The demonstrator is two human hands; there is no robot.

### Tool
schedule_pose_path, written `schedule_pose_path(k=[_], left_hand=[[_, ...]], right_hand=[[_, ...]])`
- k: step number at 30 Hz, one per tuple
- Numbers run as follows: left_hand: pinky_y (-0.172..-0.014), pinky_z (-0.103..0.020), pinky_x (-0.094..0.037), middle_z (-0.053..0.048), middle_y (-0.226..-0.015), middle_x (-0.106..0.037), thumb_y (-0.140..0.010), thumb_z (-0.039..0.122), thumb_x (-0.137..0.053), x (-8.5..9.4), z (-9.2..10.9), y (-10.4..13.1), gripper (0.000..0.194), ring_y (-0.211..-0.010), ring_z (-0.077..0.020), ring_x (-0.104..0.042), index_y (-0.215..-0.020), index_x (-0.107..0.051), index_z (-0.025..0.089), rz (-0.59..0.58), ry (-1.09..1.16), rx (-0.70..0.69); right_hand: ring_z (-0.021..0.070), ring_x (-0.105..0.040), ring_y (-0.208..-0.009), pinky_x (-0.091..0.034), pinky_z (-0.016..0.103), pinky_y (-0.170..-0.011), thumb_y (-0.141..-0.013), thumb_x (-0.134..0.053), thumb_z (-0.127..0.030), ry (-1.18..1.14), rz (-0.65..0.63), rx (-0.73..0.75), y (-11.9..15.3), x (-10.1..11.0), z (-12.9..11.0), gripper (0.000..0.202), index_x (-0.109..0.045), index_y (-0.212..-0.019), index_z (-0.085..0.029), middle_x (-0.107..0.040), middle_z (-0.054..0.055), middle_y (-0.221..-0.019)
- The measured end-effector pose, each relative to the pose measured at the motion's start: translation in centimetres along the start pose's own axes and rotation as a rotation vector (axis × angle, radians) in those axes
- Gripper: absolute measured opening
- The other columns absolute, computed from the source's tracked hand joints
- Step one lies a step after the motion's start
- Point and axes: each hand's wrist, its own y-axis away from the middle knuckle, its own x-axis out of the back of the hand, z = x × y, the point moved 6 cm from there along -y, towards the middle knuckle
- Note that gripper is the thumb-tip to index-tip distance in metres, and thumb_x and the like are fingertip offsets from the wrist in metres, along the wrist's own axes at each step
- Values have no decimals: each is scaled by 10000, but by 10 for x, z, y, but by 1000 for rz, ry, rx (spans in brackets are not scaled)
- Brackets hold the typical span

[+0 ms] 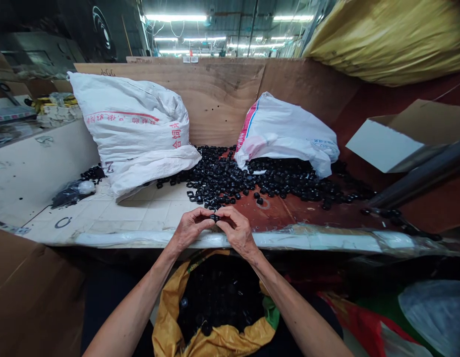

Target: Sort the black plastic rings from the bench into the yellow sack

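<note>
Between my fingertips is a small black plastic part (214,217), held over the front edge of the bench. My left hand (193,227) pinches it from the left side, while my right hand (235,228) grips it from the right. My fingers cover most of the part, so its exact kind cannot be made out. Just beyond my hands lies a spread pile of small black ring-like parts (222,176). Below my forearms, a yellow woven sack (168,317) stands with its mouth rolled back, full of black parts (222,292).
A white woven sack (141,124) leans at the back left, and another white sack (289,131) lies among the parts at right. Behind them rises a wooden board (215,99). A dark metal bar (419,173) slants across the right side, near an open cardboard box (386,144).
</note>
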Motion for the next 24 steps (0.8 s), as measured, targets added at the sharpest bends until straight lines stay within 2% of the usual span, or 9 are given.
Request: schedule_pose_path(k=[5,11,15,17,19,22,24], left_hand=[[-778,-299,-549,-49,-915,-745,-718,343,-842,0,-3,0,301,-791,-169,-670,-931,-742,155,-22,5,28],[-883,-318,-525,-63,-966,-703,-792,340,-797,-2,13,5,229,-928,-191,-649,-923,-730,165,-13,-122,-208],[-895,-321,-520,-65,-992,-695,-820,337,-775,-2,13,5,215,-938,-189,-651,-939,-713,168,-18,-145,-241],[-897,-322,-521,-63,-991,-698,-825,326,-771,-1,12,6,205,-937,-189,-655,-947,-715,171,-18,-155,-236],[-908,-328,-518,-66,-998,-705,-827,311,-766,-2,13,6,190,-947,-193,-658,-955,-725,176,-28,-180,-251],[-926,-331,-512,-71,-1018,-710,-822,289,-769,-1,14,7,179,-971,-197,-660,-958,-734,179,-27,-193,-273],[-922,-325,-513,-67,-1025,-707,-823,283,-767,0,11,6,180,-975,-194,-659,-967,-731,181,-15,-175,-253]], right_hand=[[196,-681,-955,-571,319,-853,-888,-620,-205,-12,9,-59,4,-3,10,163,-677,-1039,-229,-700,55,-1031],[185,-690,-811,-571,304,-775,-953,-612,-318,211,65,-33,9,-6,13,212,-657,-1132,-214,-724,63,-954],[172,-674,-724,-550,287,-718,-971,-570,-325,247,13,-15,9,-8,6,235,-648,-1159,-208,-735,55,-914],[167,-656,-693,-528,272,-675,-969,-562,-335,237,4,-26,8,-7,2,205,-664,-1095,-210,-724,43,-872],[155,-615,-631,-490,260,-635,-978,-542,-340,264,8,-33,6,-6,1,197,-676,-923,-207,-685,24,-759],[130,-502,-521,-420,254,-580,-998,-511,-349,332,24,-51,5,-5,1,368,-592,-670,-204,-547,-13,-566],[131,-499,-536,-416,255,-584,-992,-519,-350,326,34,-57,6,-4,1,342,-604,-697,-199,-552,-9,-595]])
